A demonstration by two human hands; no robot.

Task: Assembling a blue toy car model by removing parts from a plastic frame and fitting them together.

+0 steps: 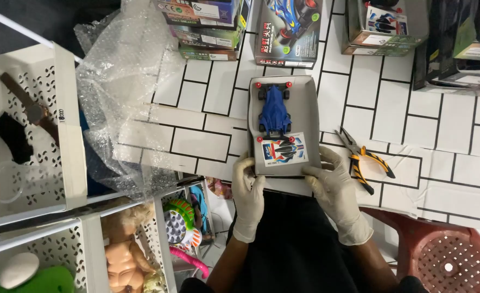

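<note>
Grey open box tray point(310, 116) sits on the white tiled tabletop point(196, 144), near edge at the person's lap. Inside the tray: blue toy race car point(274, 113) with red wheel hubs, nose pointing away from the person; a small printed sticker sheet point(283, 150) lies just below the car, at the tray's near end.

Left hand point(248, 195), white glove, fingers curled around the tray's near-left corner, gripping it. Right hand point(335, 190), also gloved, clamped on the tray's near-right corner, thumb on the rim.

Right of the tray: yellow-and-black pliers point(364, 160) flat on the tabletop, close but not touching. Beyond the tray: stacked toy car boxes point(289, 32). Left of the tray: crumpled bubble wrap point(126, 81). Further left: white perforated bins point(28, 130). Below-right of the tray: red plastic stool point(446, 260).
</note>
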